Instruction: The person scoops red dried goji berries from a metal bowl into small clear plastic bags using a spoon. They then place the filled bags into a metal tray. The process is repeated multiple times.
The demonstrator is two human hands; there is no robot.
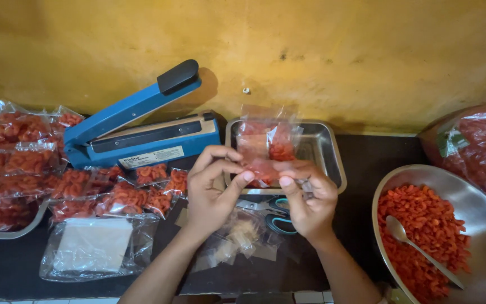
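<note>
Plastic, thin and clear, made up the small bag (266, 147) I held upright above the near edge of the steel tray (333, 163). Red-orange pieces sat bunched in its lower half, while the empty top stood open and crinkled against the yellow wall (367, 50). My left hand (212, 188) pinched the bag's lower left side between thumb and curled fingers; my right hand (307, 200) pinched its lower right corner, fingers pressed together. Beneath my wrists lay teal-handled scissors (277, 213) and a few empty clear bags (237, 239) on the dark counter (361, 152). Left of the tray stood a blue heat sealer (142, 126), its arm raised, with filled packets (119, 194) heaped before it. Well to my right, a big steel bowl (479, 214) held loose red pieces and a spoon (423, 250).
</note>
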